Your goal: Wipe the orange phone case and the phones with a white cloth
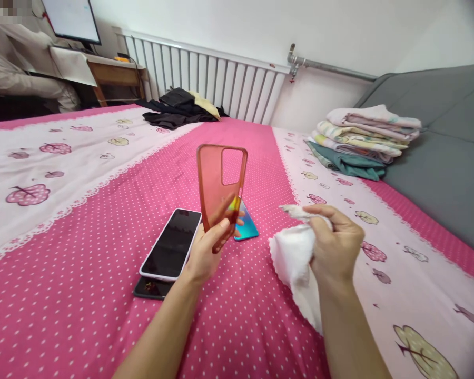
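My left hand (210, 247) is closed around the lower part of a clear, brownish phone case (213, 181), held upright with its camera cutout at the top. In my right hand (335, 242) a white cloth (294, 250) is pinched, one corner poking out toward the case and the rest hanging down. Behind the case a blue phone (248, 223) lies on the bed, partly hidden by my left fingers. Left of that hand a white-edged phone (173, 245) with a dark screen rests on top of a second dark phone (152, 288).
A pink dotted bedspread (102, 247) spreads under everything. Dark clothes (177, 108) lie near the radiator (205, 68). Folded fabrics (363, 139) are stacked by the grey headboard (450, 137). At the far left a person sits by a desk (114, 71) with a monitor (73, 21).
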`<state>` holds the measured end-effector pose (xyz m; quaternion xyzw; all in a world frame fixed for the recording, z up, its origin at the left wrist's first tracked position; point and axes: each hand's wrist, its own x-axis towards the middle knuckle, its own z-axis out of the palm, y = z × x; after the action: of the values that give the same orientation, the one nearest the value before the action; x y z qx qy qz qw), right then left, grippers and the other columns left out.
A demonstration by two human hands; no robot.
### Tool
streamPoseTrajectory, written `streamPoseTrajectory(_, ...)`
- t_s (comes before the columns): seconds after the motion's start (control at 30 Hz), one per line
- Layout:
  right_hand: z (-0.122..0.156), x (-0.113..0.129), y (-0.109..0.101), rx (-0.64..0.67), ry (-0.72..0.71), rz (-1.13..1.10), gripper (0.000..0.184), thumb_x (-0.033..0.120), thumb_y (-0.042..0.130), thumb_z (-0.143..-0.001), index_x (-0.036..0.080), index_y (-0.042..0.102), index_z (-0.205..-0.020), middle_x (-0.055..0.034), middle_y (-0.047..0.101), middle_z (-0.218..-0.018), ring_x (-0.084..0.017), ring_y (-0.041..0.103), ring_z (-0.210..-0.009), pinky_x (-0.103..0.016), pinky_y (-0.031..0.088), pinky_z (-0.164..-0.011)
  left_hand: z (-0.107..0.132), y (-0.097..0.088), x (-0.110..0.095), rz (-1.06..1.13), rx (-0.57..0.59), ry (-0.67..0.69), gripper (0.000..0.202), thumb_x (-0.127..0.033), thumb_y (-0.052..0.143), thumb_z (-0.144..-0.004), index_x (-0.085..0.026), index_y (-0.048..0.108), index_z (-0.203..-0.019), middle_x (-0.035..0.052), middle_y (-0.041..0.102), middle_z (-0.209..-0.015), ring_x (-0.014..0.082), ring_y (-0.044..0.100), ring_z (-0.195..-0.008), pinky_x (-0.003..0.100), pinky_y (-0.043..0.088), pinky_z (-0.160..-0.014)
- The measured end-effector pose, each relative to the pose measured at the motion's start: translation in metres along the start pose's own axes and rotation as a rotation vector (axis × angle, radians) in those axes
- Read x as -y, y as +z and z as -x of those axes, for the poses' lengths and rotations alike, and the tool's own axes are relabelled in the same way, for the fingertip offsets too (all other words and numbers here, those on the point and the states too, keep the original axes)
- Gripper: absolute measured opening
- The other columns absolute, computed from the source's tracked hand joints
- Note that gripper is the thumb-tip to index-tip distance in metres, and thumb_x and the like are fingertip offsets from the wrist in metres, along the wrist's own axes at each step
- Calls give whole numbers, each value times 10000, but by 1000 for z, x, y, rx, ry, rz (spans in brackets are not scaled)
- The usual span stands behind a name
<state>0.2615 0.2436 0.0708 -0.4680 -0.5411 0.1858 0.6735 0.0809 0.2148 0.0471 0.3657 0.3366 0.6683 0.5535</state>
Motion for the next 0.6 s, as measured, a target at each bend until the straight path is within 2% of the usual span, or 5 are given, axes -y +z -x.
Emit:
streamPoseTrajectory(0.1,1,2,2,216,-75,-2,256,67,502,-674,220,702,-720,3,617,-746,-163,574,-722,-295,441,-667,6,3,0,157,187,6,576,-469,605,-726,-244,547,-1253,82,680,-1048,234,626,-969,358,488,-839)
streamPoseTrajectory(0.17,6,7,5,343,-133,34,279,62,486,-681,223,706,-742,3,600,-759,-156,565,-732,-286,436,-658,8,4,2,229,239,38,620,-544,590,-719,-254,531,-1264,82,674,-1072,260,613,-1022,389,478,-878)
streamPoseTrajectory(0.3,13,18,8,508,-205,96,302,52,477,-703,217,709,-804,6,574,-746,-134,553,-684,-265,428,-615,7,3,4,303,134,43,569,-433,682,-692,-248,565,-1217,47,702,-979,230,658,-907,349,521,-806)
streamPoseTrajectory(0.43,17,21,10,503,-226,157,264,53,506,-697,212,692,-795,18,588,-723,-119,540,-636,-247,409,-579,1,4,4,276,-5,58,391,-221,677,-720,-227,640,-1110,17,717,-885,152,669,-770,246,538,-686)
streamPoseTrajectory(0.6,16,14,14,407,-49,205,76,169,588,-721,192,655,-750,2,624,-746,-142,568,-679,-262,427,-621,-1,2,6,174,59,158,254,-198,611,-795,-210,681,-1039,48,705,-997,157,660,-838,277,540,-744)
